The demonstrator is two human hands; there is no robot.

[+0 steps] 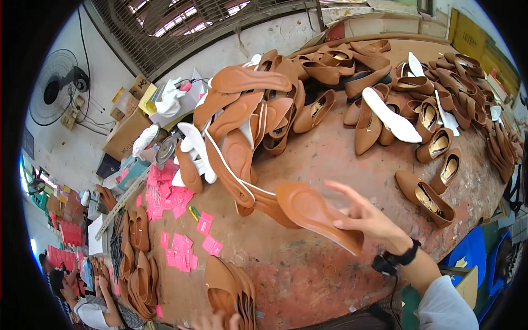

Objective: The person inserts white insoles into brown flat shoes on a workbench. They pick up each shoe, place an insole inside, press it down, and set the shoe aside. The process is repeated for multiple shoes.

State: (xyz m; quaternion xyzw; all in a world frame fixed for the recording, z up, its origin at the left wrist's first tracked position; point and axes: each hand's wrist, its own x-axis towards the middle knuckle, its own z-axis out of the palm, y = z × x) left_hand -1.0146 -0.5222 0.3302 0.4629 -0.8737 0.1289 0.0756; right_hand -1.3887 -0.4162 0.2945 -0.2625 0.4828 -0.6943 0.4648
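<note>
My right hand, with a dark band on its wrist, pinches a brown insole; the thumb lies over it and the index finger stretches out above. The insole's left end overlaps other brown, white-edged insoles heaped at the centre left. Partly cut off by the bottom edge, my left hand is blurred beside the heel end of nested brown pointed shoes; whether it grips them is unclear. A brown pair rests to the right, below a white insole lying across other shoes.
Brown shoes are heaped along the table's far side. Pink cards and a green-yellow cutter lie left of centre. More shoes stand at the left edge. Blue bins are at the lower right; another person is at the lower left.
</note>
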